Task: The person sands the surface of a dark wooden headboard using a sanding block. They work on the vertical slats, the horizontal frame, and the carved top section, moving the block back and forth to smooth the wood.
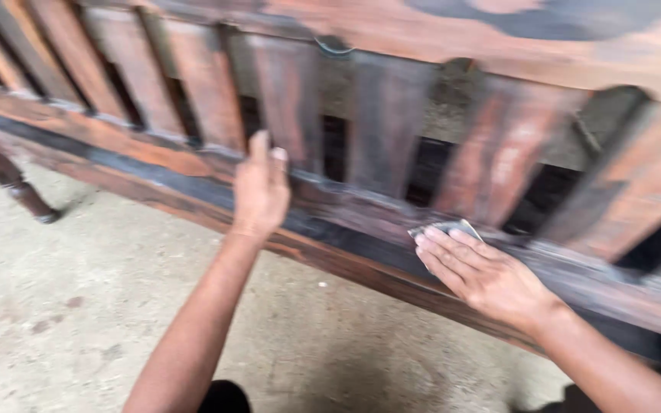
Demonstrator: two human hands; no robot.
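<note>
Along the lower rail [193, 164] of a dark, reddish-brown wooden furniture frame [392, 115], I am seeing both of my hands at work. My left hand [260, 187] is resting against the rail near the middle of the view, fingers up and loosely open, thumb standing apart, gripping nothing that I can make out. My right hand [483, 275] is lying further right and nearer to me, palm down, its fingers stretched flat and pressing a small grey sheet, most likely sandpaper [447, 227], onto the same rail. Only the far edge of that sheet is showing past the fingertips; the rest is sitting hidden under the hand.

Upright slats [292, 99] are rising from the rail to a broad top board [437, 30], with dark gaps between them. The wood is looking patchy, orange-brown in places and nearly black in others. At the far left a turned leg [9, 180] is standing on the pale concrete floor [78, 306], which is filling the near left of the view. The whole picture is blurring, so I cannot tell the finer grain or the sheet's surface.
</note>
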